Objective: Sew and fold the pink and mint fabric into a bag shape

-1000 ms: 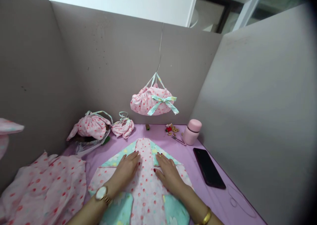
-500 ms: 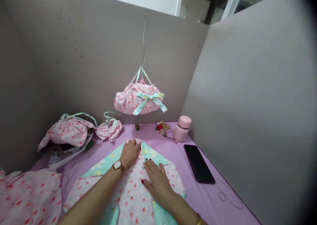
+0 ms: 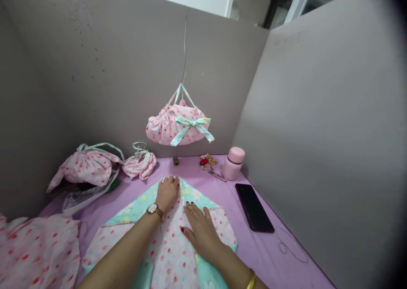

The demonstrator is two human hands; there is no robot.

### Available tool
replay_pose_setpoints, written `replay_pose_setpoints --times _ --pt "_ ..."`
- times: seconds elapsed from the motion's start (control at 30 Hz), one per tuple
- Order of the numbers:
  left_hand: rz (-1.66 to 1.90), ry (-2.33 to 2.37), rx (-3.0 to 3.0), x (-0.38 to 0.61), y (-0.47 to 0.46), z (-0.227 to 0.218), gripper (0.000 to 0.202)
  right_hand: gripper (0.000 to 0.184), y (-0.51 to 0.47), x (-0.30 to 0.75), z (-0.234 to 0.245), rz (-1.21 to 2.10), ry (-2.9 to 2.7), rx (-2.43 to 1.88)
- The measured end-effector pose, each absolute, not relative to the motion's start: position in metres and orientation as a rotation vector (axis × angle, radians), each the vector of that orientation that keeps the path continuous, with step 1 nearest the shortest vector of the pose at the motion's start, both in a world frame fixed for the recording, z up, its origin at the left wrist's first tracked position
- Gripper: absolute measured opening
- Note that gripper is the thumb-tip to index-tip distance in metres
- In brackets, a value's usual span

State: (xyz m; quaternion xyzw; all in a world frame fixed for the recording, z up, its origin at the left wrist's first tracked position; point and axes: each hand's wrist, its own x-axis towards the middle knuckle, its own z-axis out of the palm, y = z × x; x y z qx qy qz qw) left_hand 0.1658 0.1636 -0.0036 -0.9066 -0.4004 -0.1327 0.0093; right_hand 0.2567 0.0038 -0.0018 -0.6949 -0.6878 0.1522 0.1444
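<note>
The folded cloth (image 3: 171, 255), pink with red spots over a mint flowered lining, lies flat on the near middle of the purple table (image 3: 263, 255), its point aimed at the far wall. Your left hand (image 3: 167, 192) rests palm down at that far tip, fingers stretched out and closed on nothing, only pressing. Your right hand (image 3: 199, 229) lies flat just nearer and to the right, fingers spread along the edge of the pink centre strip, also gripping nothing. A watch (image 3: 154, 209) sits on your left wrist and a gold bangle (image 3: 251, 279) on your right.

As I read it, you are pressing the pink strip down along its length, with the tip pinned and the right-hand edge being flattened. Any next move on this cloth calls for keeping one palm down so the layers do not slide, and for checking that the mint corners on each side match.

Right of the cloth lies a black phone (image 3: 253, 207), with a loop of thread (image 3: 291, 248) near it. Farther off stand a pink bottle (image 3: 233, 163), small snips (image 3: 217, 176), beads (image 3: 210, 162) and a thread spool (image 3: 176, 161). A finished pouch (image 3: 176, 126) hangs from a string against the far partition. Two more pouches (image 3: 84, 167) (image 3: 140, 164) sit at the far left, and loose spotted fabric (image 3: 38, 251) is heaped at the near left.
</note>
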Motion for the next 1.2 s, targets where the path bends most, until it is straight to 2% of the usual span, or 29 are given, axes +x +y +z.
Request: replay_pose_setpoints --times 0.27,0.43,0.67,0.97,1.2 --pt "-0.315 -1.050 -3.060 0.184 0.145 -0.019 0.046 0.045 0.005 0.263 0.006 0.353 -1.942 -2.004" --pt "-0.309 -1.083 -3.077 0.184 0.146 -0.023 0.055 0.056 0.007 0.288 0.001 0.332 -1.891 -2.234" --pt "-0.284 -1.147 -3.073 0.183 0.146 -0.014 0.057 0.073 0.008 0.295 -0.020 0.252 -1.701 -2.498" --pt "-0.320 -1.481 -2.823 0.141 0.144 0.008 0.041 0.072 0.010 0.295 -0.022 0.214 -1.720 -2.511" --pt "-0.411 -1.613 -2.673 0.155 0.138 -0.008 0.053 0.069 0.009 0.295 -0.022 0.195 -1.738 -2.509"
